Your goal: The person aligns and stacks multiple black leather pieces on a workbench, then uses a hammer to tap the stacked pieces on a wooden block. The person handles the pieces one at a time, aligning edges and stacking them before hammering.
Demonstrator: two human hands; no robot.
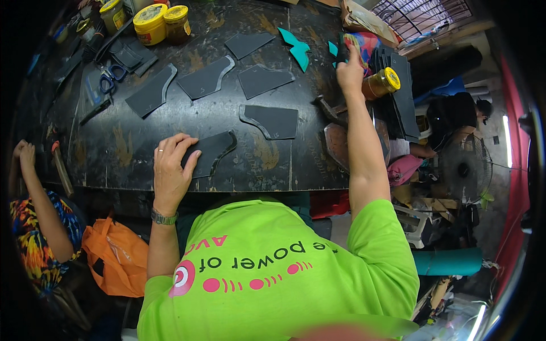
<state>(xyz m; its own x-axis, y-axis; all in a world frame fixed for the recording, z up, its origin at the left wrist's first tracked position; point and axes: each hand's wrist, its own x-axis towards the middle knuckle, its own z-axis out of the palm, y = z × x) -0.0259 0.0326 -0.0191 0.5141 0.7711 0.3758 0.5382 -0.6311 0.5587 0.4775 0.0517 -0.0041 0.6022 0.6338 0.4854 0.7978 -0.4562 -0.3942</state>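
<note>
My left hand [173,162], with a watch on the wrist and a ring, rests on the left end of a dark grey cut panel [211,152] near the table's front edge. Its thumb and fingers are apart. The panel has a shiny curved strip along its right edge. My right arm stretches far right, and my right hand [351,74] is closed beside a colourful cloth [364,48]. Something dark shows at its fingers, too hidden to name. Similar panels lie beyond my left hand, among them one [270,121] with a shiny left edge and another [151,94] farther left.
Near my right forearm are a hammer [331,109], a yellow-lidded jar [382,84] and stacked dark sheets [401,108]. Green cut pieces [296,50] lie at the back. Blue-handled scissors [112,78] and yellow tubs [150,25] stand left. Another person's hands [24,152] are at far left.
</note>
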